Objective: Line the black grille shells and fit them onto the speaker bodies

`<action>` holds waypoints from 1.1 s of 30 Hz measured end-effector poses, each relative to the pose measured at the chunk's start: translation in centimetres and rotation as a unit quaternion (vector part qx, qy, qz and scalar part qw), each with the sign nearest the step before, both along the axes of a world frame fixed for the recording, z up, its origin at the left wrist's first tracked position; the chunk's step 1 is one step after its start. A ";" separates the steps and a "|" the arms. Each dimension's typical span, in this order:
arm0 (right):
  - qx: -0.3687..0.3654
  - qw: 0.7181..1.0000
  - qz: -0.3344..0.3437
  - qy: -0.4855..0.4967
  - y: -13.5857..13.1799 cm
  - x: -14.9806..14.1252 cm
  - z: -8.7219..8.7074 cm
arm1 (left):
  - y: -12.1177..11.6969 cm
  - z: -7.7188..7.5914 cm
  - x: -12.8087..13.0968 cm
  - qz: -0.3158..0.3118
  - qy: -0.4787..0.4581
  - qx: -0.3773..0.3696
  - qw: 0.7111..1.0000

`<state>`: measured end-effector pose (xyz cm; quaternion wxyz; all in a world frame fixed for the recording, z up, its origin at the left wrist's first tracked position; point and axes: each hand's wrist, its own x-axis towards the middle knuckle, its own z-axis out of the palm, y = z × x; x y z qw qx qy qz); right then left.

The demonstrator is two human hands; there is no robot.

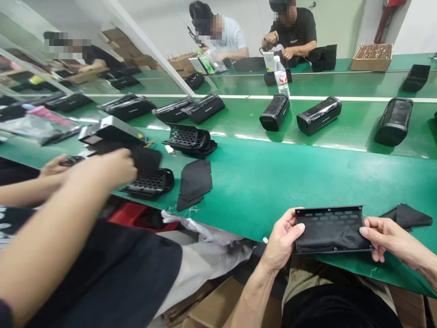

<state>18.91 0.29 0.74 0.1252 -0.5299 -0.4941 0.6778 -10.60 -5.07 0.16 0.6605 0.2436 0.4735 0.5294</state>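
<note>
Between my two hands is a black plastic speaker grille (329, 217), its inner side turned up toward me. A black cloth sheet (327, 237) lies inside it, wrinkled at the lower right, and a row of slots shows along the far side. My left hand (282, 239) pinches the grille's left end, thumb on the inside. At the opposite end my right hand (385, 234) grips the edge, thumb on top and fingers beneath. Several black cloth pieces (409, 216) lie on the green table just beyond my right hand.
To my left, a co-worker's arm (92, 168) reaches over the table beside stacked grilles (189, 139) and a pile of black cloth sheets (195, 182). Black speakers (319, 115) stand along the green line ahead, near a water bottle (281, 76). Other people work across it.
</note>
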 end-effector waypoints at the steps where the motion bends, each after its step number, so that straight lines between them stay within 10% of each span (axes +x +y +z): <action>1: -0.003 1.000 0.003 0.001 -0.1 0.0 0.0 | 0.0 0.0 0.0 0.000 -0.001 0.003 1.000; 33: -0.015 1.000 -0.015 0.019 -1.2 -0.2 0.5 | -1.2 0.0 0.3 -0.051 0.086 0.020 0.995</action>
